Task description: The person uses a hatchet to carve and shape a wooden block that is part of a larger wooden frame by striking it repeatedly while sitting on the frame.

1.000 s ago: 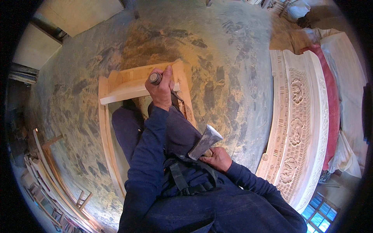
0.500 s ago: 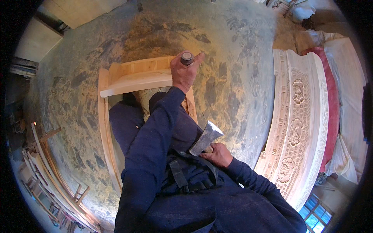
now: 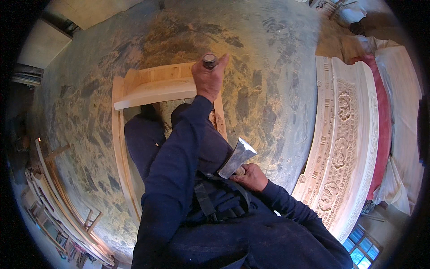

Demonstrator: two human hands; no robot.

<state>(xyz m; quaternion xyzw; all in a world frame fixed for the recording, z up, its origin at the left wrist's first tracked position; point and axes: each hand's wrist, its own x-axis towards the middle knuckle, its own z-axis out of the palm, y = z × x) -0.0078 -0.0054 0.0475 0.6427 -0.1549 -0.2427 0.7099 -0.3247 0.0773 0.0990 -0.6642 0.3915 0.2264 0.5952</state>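
My left hand is closed around an upright chisel-like tool, held over the right end of the top rail of a pale wooden frame; I see the round cap of its handle, while the rest is hidden. My right hand grips a hatchet by its short handle, near my right thigh, with the metal head turned upward. My legs are within the frame, and my left forearm crosses over them.
A large carved pale wooden panel lies at right on red cloth and plastic sheeting. Long timber pieces lie at lower left. Pale boards are at upper left. The floor is stained and dusty.
My left hand with its tool has moved right and upward since a second ago, then slightly left in the last half second. My right hand with the hatchet has shifted slightly upward.
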